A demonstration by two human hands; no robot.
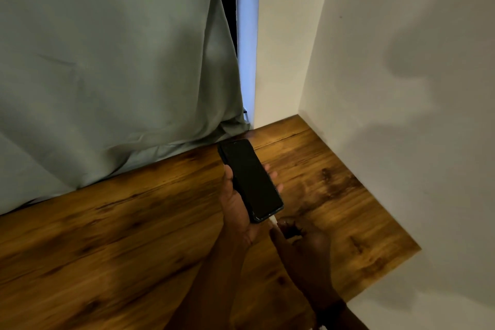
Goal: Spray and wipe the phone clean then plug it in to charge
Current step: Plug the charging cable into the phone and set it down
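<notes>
A black phone (250,179) with a dark screen lies face up in my left hand (237,206), held above the wooden table (120,236). My thumb is on its left edge and my fingertips show on its right edge. Just below the phone's bottom end, my right hand (300,241) has its fingers pinched on a small white plug tip (272,220), which sits close to the phone's bottom edge. Any cable behind the plug is hidden by the hand. No spray bottle or cloth is in view.
A grey-green curtain (112,61) hangs at the back and rests on the table's far edge. White walls (401,88) close the corner on the right. The table's right edge (396,262) lies near the wall.
</notes>
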